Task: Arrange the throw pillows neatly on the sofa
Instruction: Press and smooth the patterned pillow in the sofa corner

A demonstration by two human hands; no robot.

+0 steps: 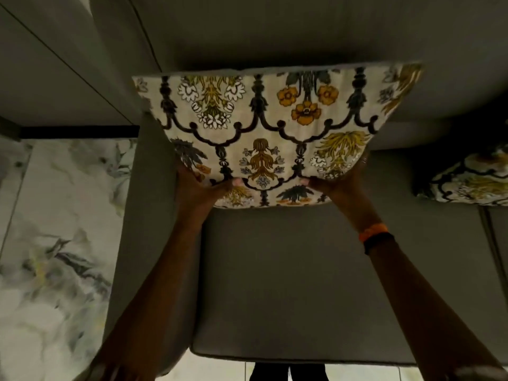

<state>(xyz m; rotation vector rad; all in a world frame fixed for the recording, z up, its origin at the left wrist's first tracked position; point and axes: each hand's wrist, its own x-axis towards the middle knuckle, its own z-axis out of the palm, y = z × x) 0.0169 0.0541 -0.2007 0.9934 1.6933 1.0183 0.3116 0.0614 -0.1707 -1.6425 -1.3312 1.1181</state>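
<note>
Head view: a square throw pillow with a cream cover printed in black scrollwork and yellow, orange and white flowers (264,133) is held by both hands above the grey fabric sofa (302,270). Its far edge lies against, or just in front of, the grey back cushion; whether the near edge rests on the seat cushion cannot be told. The pillow sits at the left end of the sofa, next to the armrest, with its near edge well back from the front edge of the seat.

The left hand (203,188) is closed on the pillow's near left corner, thumb pressed on the printed face and fingers hidden beneath. The right hand (341,182) is closed in the same way on the near right corner; a ring is seen on one finger, and an orange band beside a black band (375,236) is worn on that wrist. Each grip is therefore shut on the pillow, not open.

A second pillow with the same floral print (467,177) lies on the seat at the right edge of the view, well apart from the first and partly cut off.

The step in hand is judged to be the placing of the first pillow against the back cushion at the left end. The next move is likely to call for the pillow to be tipped upright, squared to the corner of back and armrest, and released. The second pillow would then be set to match.

No brand, label or writing can be read anywhere; a marbled pale floor (55,243) is seen to the left of the sofa.
</note>
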